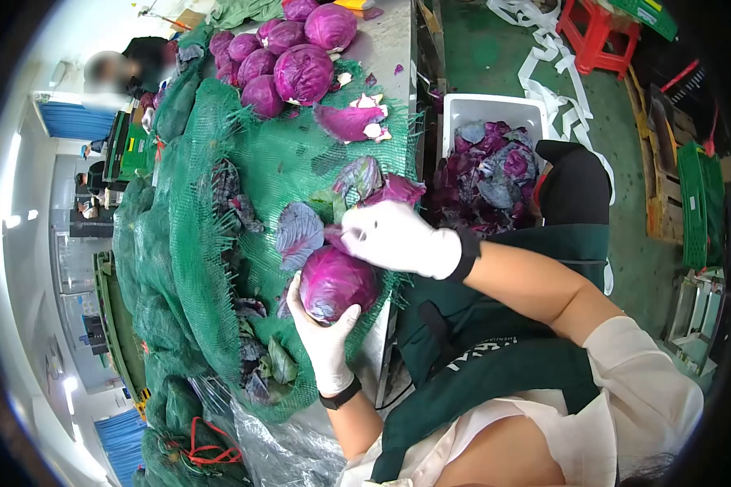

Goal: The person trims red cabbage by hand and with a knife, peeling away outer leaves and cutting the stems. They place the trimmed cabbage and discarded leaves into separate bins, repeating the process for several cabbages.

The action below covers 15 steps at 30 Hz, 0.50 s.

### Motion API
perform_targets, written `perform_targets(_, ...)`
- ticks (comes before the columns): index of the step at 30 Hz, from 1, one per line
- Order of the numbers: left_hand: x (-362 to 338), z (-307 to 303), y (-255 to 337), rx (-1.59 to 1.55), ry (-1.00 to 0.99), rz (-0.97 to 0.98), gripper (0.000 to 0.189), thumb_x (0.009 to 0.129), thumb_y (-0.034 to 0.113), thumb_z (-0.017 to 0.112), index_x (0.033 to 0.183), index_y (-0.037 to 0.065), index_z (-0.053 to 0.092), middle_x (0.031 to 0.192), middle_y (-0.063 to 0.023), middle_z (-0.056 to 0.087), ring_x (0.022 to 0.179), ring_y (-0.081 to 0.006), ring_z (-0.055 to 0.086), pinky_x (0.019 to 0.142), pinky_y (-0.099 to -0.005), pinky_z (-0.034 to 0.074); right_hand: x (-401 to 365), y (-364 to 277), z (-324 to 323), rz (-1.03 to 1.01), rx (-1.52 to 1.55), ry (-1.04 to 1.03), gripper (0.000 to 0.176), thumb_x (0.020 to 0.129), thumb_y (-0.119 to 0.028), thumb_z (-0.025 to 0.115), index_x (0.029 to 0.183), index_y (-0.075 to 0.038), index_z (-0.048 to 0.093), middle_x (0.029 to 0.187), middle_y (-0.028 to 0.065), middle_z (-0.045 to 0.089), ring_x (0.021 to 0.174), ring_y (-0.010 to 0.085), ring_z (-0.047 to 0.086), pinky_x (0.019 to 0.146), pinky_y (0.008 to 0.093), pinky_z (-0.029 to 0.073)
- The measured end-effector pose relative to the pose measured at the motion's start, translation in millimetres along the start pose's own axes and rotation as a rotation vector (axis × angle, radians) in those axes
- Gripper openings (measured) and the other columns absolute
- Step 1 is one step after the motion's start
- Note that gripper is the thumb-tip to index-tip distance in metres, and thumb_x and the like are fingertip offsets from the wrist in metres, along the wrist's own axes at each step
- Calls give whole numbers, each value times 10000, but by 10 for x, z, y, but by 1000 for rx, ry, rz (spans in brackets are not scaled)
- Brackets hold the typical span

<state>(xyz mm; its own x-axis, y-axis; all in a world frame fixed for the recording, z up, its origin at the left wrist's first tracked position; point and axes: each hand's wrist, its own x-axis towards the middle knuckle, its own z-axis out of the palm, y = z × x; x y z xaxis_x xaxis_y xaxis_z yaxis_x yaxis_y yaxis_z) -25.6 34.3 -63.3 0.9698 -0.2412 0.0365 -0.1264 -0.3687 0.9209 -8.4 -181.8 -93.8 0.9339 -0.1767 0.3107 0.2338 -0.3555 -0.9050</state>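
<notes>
My left hand (325, 341), in a white glove, cups a purple cabbage (339, 280) from below and the side, thumb and fingers round it. Just above that cabbage is my right hand (394, 238), also gloved and slightly blurred. Its fingers are bent together near a small purple piece; what they grip is unclear. Beside the hands, a loose bluish-purple leaf (299, 234) lies on the green mesh (276, 166). More leaves (357, 178) rest beyond the right hand, and a cut purple leaf piece (351, 122) lies farther up.
Several whole cabbages (304, 73) sit at the table's far end. A white bin (495, 104) of leaf scraps stands beside the table. Filled green net sacks (150, 268) line the left. A red stool (597, 36) and green crates (701, 203) are at right. A person (142, 65) is at upper left.
</notes>
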Motion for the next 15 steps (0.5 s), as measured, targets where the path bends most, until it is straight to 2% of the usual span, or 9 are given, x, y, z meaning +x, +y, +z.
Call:
perform_targets(1, 0, -49, -104, -1, 5, -1, 1024, 649, 241, 945, 1473, 38, 371, 1394, -130, 466, 1263, -276, 492, 1097, -392, 396, 14, 97, -90, 30, -59, -26, 135, 878, -230, 598, 809, -121, 635, 651, 139, 631, 621, 345, 655, 587, 444, 523)
perform_targets(3, 14, -145, -272, -460, 37, -206, 894, 740, 206, 878, 1468, 47, 384, 1407, -126, 465, 1263, -299, 508, 1102, -392, 411, -4, 272, -321, 37, -202, 90, 139, 881, -236, 594, 812, -121, 634, 670, 140, 633, 648, 353, 657, 603, 443, 527)
perform_targets(4, 1, -107, -214, -626, 28, -128, 762, 849, 260, 774, 1475, 72, 382, 1452, -149, 443, 1294, -357, 504, 1075, -485, 469, -14, 358, -472, 50, -306, 156, 143, 888, -227, 588, 814, -114, 632, 694, 136, 636, 667, 354, 658, 610, 442, 529)
perform_targets(5, 10, -149, -194, -624, 40, -119, 762, 849, 260, 774, 1475, 72, 382, 1452, -149, 443, 1294, -357, 504, 1075, -485, 469, -29, 466, -616, 42, -370, 227, 133, 897, -228, 585, 850, -113, 631, 760, 129, 652, 685, 346, 665, 615, 436, 531)
perform_targets(7, 9, -245, -155, -1128, -22, -261, 732, 896, 369, 703, 1488, 96, 369, 1489, -180, 416, 1330, -403, 477, 983, -606, 533, -30, 465, -808, 92, -472, 400, 127, 885, -191, 654, 991, -120, 659, 855, 107, 669, 689, 283, 672, 608, 375, 542)
perform_targets(9, 69, -256, -90, -1219, -58, -277, 759, 893, 443, 680, 1499, 119, 358, 1506, -186, 389, 1330, -452, 450, 966, -626, 536, -32, 347, -808, -10, -223, 499, 248, 860, -140, 698, 1106, -120, 686, 851, 83, 682, 684, 216, 677, 625, 325, 554)
perform_targets(11, 102, -234, -11, -1395, -166, -355, 821, 885, 590, 635, 1522, 165, 337, 1541, -197, 336, 1330, -552, 396, 933, -666, 541, -55, -87, -798, 60, 55, 144, 403, 851, -108, 716, 1251, -105, 672, 962, 39, 713, 821, 111, 667, 745, 266, 551)
perform_targets(13, 46, -81, 117, -1525, -305, -375, 812, 894, 637, 570, 1519, 169, 345, 1543, -188, 352, 1342, -530, 396, 925, -667, 541, -98, -233, -576, -34, 462, -131, 568, 867, -191, 767, 1384, -59, 570, 1201, 108, 682, 1057, 165, 650, 907, 290, 530)
perform_targets(15, 26, 138, 224, -743, -3, -127, 789, 904, 609, 589, 1519, 197, 315, 1538, -239, 288, 1305, -542, 431, 874, -699, 553, -116, -355, -435, -155, 347, -277, 713, 803, -286, 819, 1419, -70, 533, 1407, 176, 579, 1328, 274, 537, 1092, 375, 447)
